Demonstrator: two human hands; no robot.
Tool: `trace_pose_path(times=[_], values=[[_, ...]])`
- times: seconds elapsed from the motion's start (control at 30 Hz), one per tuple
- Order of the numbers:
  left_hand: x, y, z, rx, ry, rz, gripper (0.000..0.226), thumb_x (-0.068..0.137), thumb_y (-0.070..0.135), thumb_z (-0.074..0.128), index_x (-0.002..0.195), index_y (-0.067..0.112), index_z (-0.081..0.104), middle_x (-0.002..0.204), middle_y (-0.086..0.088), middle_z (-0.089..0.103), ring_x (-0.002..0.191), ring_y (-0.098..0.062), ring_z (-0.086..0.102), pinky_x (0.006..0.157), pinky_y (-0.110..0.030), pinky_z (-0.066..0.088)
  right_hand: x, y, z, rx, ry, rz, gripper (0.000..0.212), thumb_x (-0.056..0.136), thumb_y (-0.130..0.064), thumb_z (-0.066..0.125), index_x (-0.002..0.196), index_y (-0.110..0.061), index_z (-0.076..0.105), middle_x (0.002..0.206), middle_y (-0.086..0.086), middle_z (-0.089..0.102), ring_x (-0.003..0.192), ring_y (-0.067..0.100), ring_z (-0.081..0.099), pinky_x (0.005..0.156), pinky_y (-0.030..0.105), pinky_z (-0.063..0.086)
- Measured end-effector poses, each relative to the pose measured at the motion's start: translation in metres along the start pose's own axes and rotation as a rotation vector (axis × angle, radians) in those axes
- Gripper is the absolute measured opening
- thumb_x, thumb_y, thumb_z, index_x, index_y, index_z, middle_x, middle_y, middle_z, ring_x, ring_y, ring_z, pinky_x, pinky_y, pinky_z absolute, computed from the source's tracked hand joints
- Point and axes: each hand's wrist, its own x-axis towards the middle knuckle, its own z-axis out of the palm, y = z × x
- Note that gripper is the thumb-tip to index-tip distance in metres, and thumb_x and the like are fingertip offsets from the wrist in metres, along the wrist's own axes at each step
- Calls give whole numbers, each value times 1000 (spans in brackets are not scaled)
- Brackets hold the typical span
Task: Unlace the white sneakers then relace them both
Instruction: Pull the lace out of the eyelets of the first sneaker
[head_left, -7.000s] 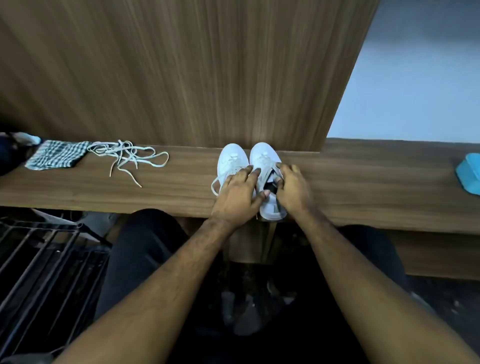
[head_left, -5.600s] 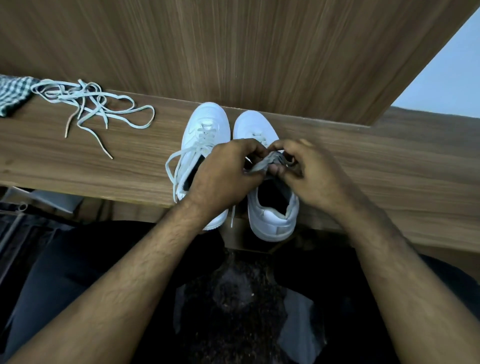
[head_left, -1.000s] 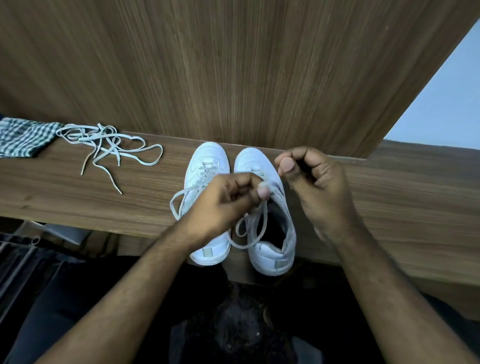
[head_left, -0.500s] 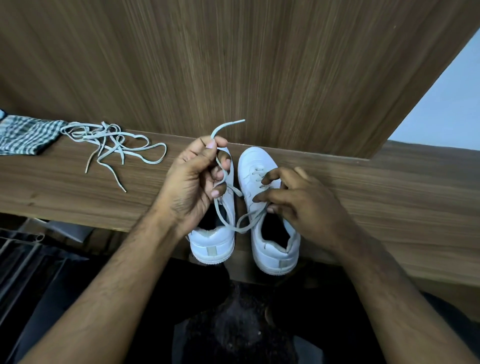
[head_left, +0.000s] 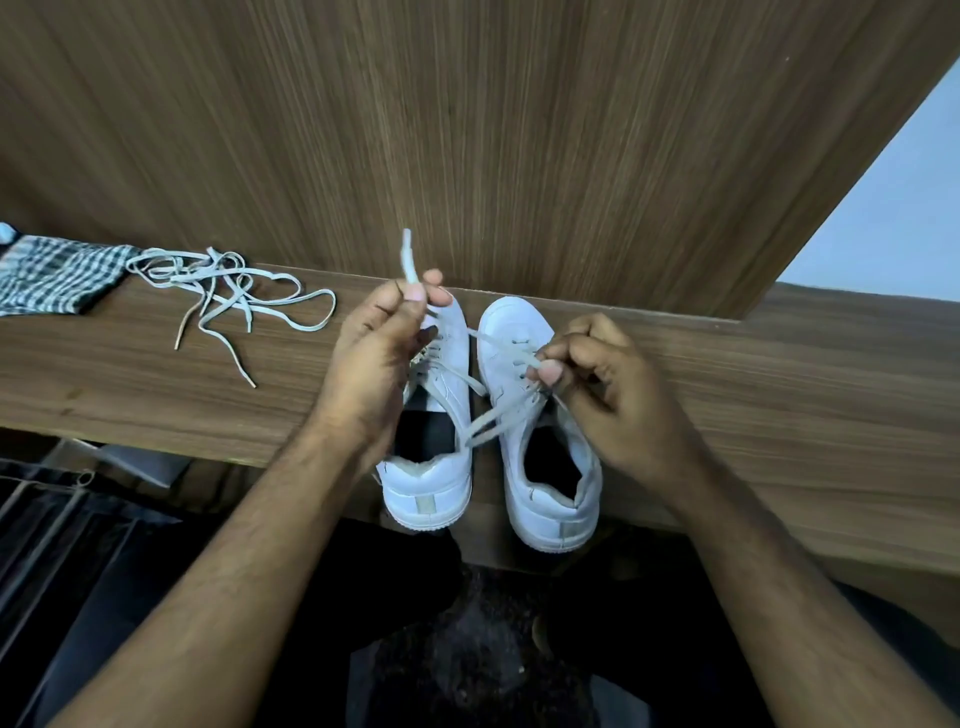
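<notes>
On the wooden ledge | left hand now pinches lace end higher than half a second ago | right hand pinches lace on right sneaker | unlacing under way

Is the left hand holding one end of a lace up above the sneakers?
Yes, the left hand pinches a lace end that sticks up past its fingertips, above the left sneaker, while the right hand pinches lace over the right sneaker.

bare tabletop lies open right of the two sneakers. on the left, a loose pile of laces and a checked cloth take up the surface. a wooden panel closes off the back, touching the toes.
</notes>
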Motion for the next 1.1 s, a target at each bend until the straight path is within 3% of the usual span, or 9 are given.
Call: trace_pose_path(times=[0.23,0.33,0.47,0.53,0.67,0.83,0.9,0.97,1.1], values=[[-10,-10,8,343,-228,9,20,101,16,61,118,11,70,112,-16,73,101,-15,65,88,-23,45,1,-12,-2,332,117,164,12,100,-17,61,95,-17,72,91,-7,72,86,6,67,78,25,53],[-15,-21,12,316,-429,-44,38,93,24,73,130,24,64,91,-42,61,80,-36,51,75,-48,39,1,-21,-3,548,95,159,14,101,-12,57,95,-10,69,78,-4,70,71,7,63,70,20,51],[-21,-29,21,406,-494,-14,23,93,23,73,108,6,69,88,-36,58,75,-32,48,66,-69,42,3,-26,-5,705,126,175,13,99,-12,57,99,-6,68,79,1,70,68,10,62,65,20,51],[-22,-25,23,425,-445,-10,23,96,21,70,98,-2,70,85,-35,61,77,-27,53,69,-60,46,5,-22,-7,730,153,188,12,98,-7,59,107,-7,67,89,3,73,73,11,64,67,20,51],[-20,-17,23,277,-200,54,25,102,18,58,93,-2,71,92,-17,73,83,-17,67,78,-28,52,3,-3,-6,270,44,176,27,100,-4,60,123,-16,65,119,-5,70,101,7,69,89,25,54],[-9,-7,19,-44,104,-6,26,103,24,55,82,21,69,85,-2,66,68,-12,61,61,-24,51,-4,7,0,-175,-153,190,25,95,-25,69,119,-29,66,109,-20,57,97,-5,57,78,7,37],[-7,-10,13,86,234,34,11,99,22,65,109,25,64,101,2,63,76,-7,61,67,-24,53,-3,4,-1,-223,-174,162,20,93,-28,71,113,-31,70,104,-21,53,97,-4,56,77,7,37],[-7,-17,5,424,256,139,62,89,31,75,141,23,42,135,0,48,101,-1,59,87,-20,51,-2,2,-1,-268,-173,147,15,93,-29,71,107,-32,70,103,-20,53,96,-2,55,78,16,42],[-11,-26,6,991,88,337,63,83,46,71,139,28,49,145,3,38,134,-10,40,106,-38,38,0,2,3,-301,-147,153,4,95,-25,66,97,-28,68,93,-17,48,88,-1,53,72,11,37]])
